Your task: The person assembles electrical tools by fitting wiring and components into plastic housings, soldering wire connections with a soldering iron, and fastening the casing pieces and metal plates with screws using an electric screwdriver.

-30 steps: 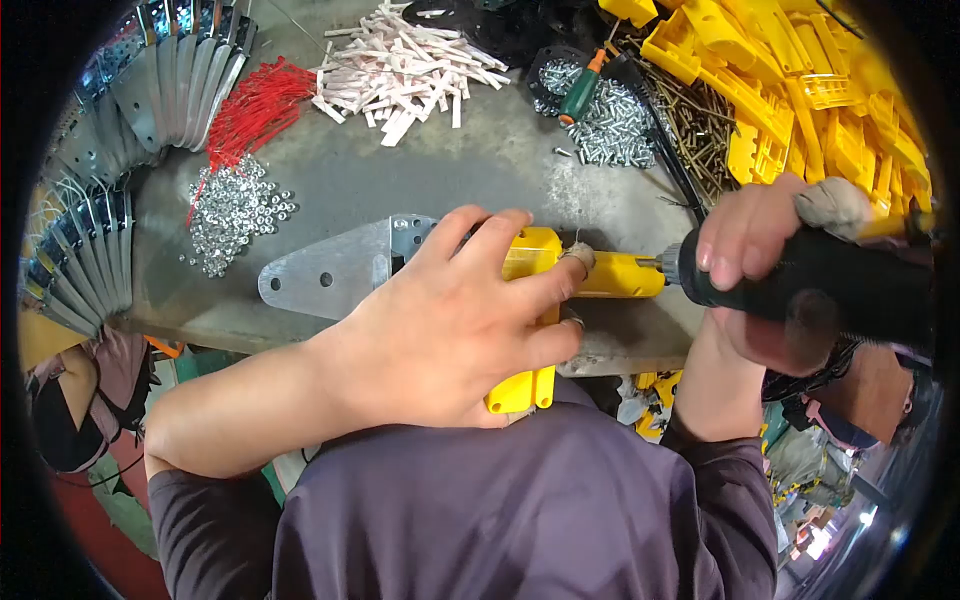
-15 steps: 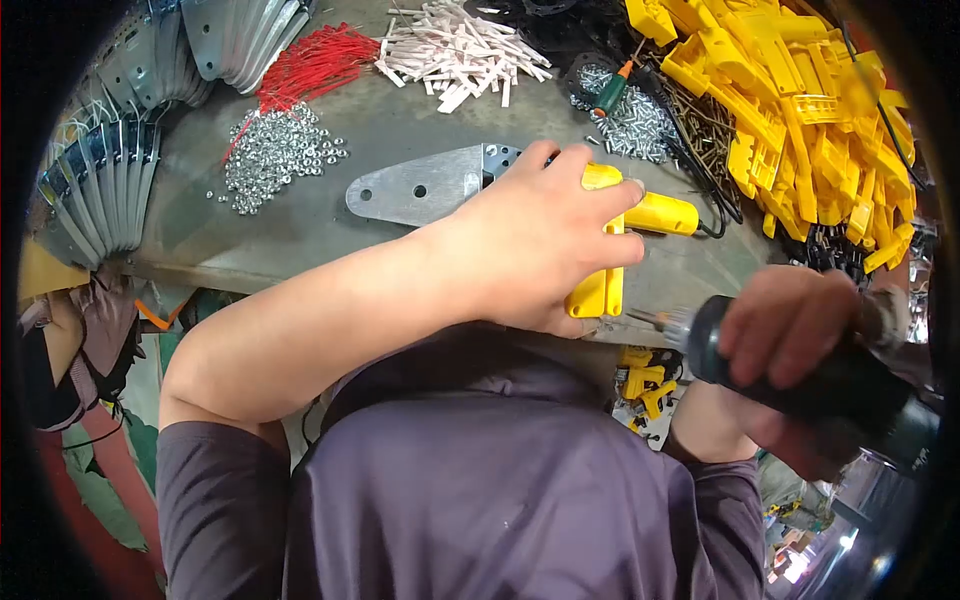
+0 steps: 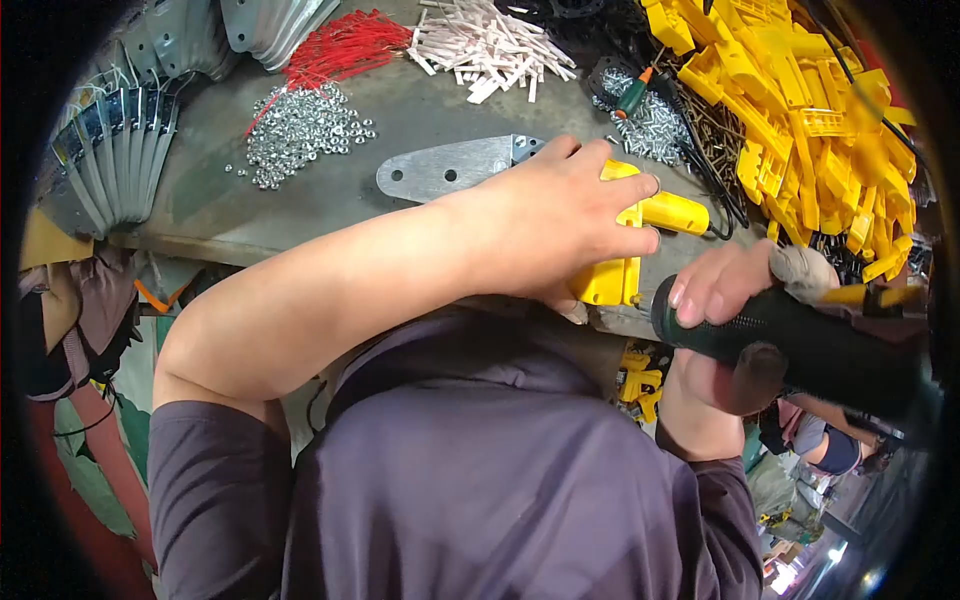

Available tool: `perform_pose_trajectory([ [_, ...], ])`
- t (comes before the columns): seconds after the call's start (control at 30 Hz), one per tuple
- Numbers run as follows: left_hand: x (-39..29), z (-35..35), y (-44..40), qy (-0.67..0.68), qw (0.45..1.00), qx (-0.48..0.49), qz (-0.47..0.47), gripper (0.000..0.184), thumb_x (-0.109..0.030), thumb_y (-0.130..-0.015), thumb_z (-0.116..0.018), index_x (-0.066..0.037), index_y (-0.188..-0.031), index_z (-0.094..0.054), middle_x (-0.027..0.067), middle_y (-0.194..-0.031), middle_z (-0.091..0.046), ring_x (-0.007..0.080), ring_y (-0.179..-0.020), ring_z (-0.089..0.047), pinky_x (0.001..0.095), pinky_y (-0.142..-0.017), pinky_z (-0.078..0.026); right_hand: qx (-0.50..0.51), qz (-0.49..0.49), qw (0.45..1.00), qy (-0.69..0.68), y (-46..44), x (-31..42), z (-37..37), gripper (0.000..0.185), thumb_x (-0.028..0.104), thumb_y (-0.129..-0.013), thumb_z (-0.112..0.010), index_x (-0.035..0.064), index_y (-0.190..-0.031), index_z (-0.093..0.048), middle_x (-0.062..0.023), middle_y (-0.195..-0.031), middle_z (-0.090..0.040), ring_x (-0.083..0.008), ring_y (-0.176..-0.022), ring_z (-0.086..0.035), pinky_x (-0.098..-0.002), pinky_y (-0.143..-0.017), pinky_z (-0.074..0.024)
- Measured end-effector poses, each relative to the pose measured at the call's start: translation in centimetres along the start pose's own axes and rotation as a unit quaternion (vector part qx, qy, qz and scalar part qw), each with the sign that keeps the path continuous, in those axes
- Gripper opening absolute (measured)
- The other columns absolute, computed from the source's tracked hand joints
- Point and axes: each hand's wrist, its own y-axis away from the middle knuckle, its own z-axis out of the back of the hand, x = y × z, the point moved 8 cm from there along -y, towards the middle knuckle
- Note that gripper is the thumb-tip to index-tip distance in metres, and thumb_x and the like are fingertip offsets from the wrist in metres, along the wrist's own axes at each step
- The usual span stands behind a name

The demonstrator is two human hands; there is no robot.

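Note:
My left hand point(image 3: 575, 215) is closed over a yellow plastic tool handle point(image 3: 610, 281) on the bench, fingers across its top and thumb low on the near side. From the handle a flat silver metal plate point(image 3: 447, 170) with holes reaches left, and a yellow grip point(image 3: 675, 212) with a black cord sticks out right. My right hand point(image 3: 725, 290) grips a black electric screwdriver point(image 3: 800, 335), held nearly level. Its nose points left at the handle's near right corner. Whether the bit touches the handle I cannot make out.
Yellow plastic housings point(image 3: 800, 120) are heaped at the right. Behind lie small screws point(image 3: 650, 130), a green screwdriver point(image 3: 634, 94), white strips point(image 3: 490, 50), red sleeves point(image 3: 345, 48) and nuts point(image 3: 305, 135). Metal plates point(image 3: 115, 150) stand at the left. The bench edge point(image 3: 190, 247) runs close to my body.
The electric screwdriver has come left and its nose is now close to the handle's near corner. My left hand keeps its hold. The whole view has shifted slightly.

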Motion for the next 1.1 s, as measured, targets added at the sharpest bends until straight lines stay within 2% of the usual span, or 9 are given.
perform_pose_trajectory([
  [0.27, 0.1, -0.2, 0.0, 0.000, 1.000, 0.003, 0.005, 0.076, -0.025, -0.050, -0.088, -0.019, -0.119, -0.057, 0.0114, -0.136, -0.045, 0.0373, -0.123, -0.043, 0.0480, -0.097, -0.041, -0.004, 0.005, 0.999, -0.035, 1.3, 0.2, -0.2, 0.038, 0.026, -0.079, -0.068, 0.0037, -0.101, -0.046, -0.0082, -0.073, -0.053, -0.0200, -0.060, -0.054, -0.0312, -0.057, -0.0457],
  [0.5, 0.1, -0.4, 0.0, 0.032, 0.999, 0.024, 0.013, 0.067, -0.042, -0.058, -0.082, -0.022, -0.119, -0.059, 0.0129, -0.133, -0.048, 0.0368, -0.119, -0.044, 0.0472, -0.095, -0.040, -0.008, 0.005, 0.997, -0.072, 1.1, -0.5, -1.8, 0.041, 0.029, -0.082, -0.067, 0.0024, -0.105, -0.046, -0.0093, -0.073, -0.055, -0.0209, -0.058, -0.056, -0.0318, -0.055, -0.0477],
  [0.7, -0.1, 0.4, 0.4, 0.000, 0.995, -0.103, 0.013, 0.055, -0.048, -0.062, -0.078, -0.019, -0.106, -0.064, 0.0141, -0.126, -0.054, 0.0373, -0.109, -0.052, 0.0487, -0.088, -0.043, -0.013, 0.024, 0.995, -0.095, 0.3, -1.0, -2.7, 0.044, 0.033, -0.085, -0.066, 0.0014, -0.108, -0.045, -0.0103, -0.072, -0.056, -0.0218, -0.057, -0.057, -0.0322, -0.054, -0.0494],
  [0.87, -1.8, -0.1, 0.8, 0.013, 0.996, -0.084, 0.012, 0.048, -0.045, -0.063, -0.077, -0.017, -0.100, -0.066, 0.0142, -0.127, -0.053, 0.0378, -0.108, -0.052, 0.0487, -0.089, -0.042, -0.021, 0.037, 0.992, -0.117, 0.8, -0.9, -1.7, 0.046, 0.035, -0.087, -0.065, 0.0006, -0.110, -0.045, -0.0110, -0.072, -0.057, -0.0223, -0.056, -0.058, -0.0326, -0.053, -0.0505],
  [0.9, -2.6, -0.4, 1.0, 0.023, 0.997, -0.078, 0.004, 0.046, -0.044, -0.063, -0.077, -0.016, -0.097, -0.066, 0.0140, -0.127, -0.054, 0.0379, -0.107, -0.053, 0.0484, -0.090, -0.042, 0.059, 0.046, 0.979, -0.187, 0.3, -0.4, -0.9, 0.046, 0.041, -0.085, -0.063, 0.0010, -0.102, -0.048, -0.0109, -0.072, -0.058, -0.0218, -0.062, -0.059, -0.0340, -0.060, -0.0501],
  [0.97, -3.3, -1.2, 1.0, 0.032, 0.999, 0.022, 0.023, 0.058, -0.046, -0.066, -0.075, -0.023, -0.116, -0.059, 0.0127, -0.137, -0.046, 0.0427, -0.119, -0.045, 0.0544, -0.101, -0.035, 0.212, 0.056, 0.922, -0.319, 0.0, 1.1, 0.1, 0.053, 0.054, -0.082, -0.059, 0.0016, -0.087, -0.053, -0.0108, -0.072, -0.059, -0.0209, -0.076, -0.061, -0.0369, -0.076, -0.0492],
  [1.0, -3.3, -1.2, 1.0, -0.016, 0.999, 0.024, 0.036, 0.060, -0.048, -0.067, -0.074, -0.027, -0.120, -0.056, 0.0111, -0.139, -0.044, 0.0439, -0.122, -0.042, 0.0578, -0.102, -0.033, 0.210, 0.056, 0.923, -0.318, -0.5, 1.4, 0.2, 0.053, 0.054, -0.082, -0.059, 0.0016, -0.087, -0.053, -0.0108, -0.072, -0.059, -0.0209, -0.076, -0.061, -0.0369, -0.076, -0.0492],
  [1.07, -3.6, -1.1, 1.3, -0.099, 0.993, 0.044, 0.050, 0.063, -0.054, -0.070, -0.072, -0.034, -0.126, -0.052, 0.0074, -0.143, -0.040, 0.0475, -0.128, -0.036, 0.0657, -0.104, -0.026, -0.142, 0.006, 0.989, -0.030, -1.9, 0.0, 4.6, 0.050, 0.057, -0.077, -0.057, 0.0098, -0.079, -0.043, -0.0029, -0.067, -0.044, -0.0132, -0.062, -0.042, -0.0272, -0.064, -0.0349],
  [1.1, -3.8, -1.1, 1.2, -0.101, 0.993, 0.044, 0.048, 0.063, -0.054, -0.070, -0.072, -0.034, -0.126, -0.052, 0.0074, -0.143, -0.040, 0.0475, -0.128, -0.036, 0.0657, -0.104, -0.026, -0.177, 0.009, 0.983, -0.055, -3.2, -1.5, 4.0, 0.046, 0.053, -0.079, -0.056, 0.0090, -0.080, -0.044, -0.0041, -0.070, -0.045, -0.0144, -0.066, -0.045, -0.0276, -0.066, -0.0368],
])
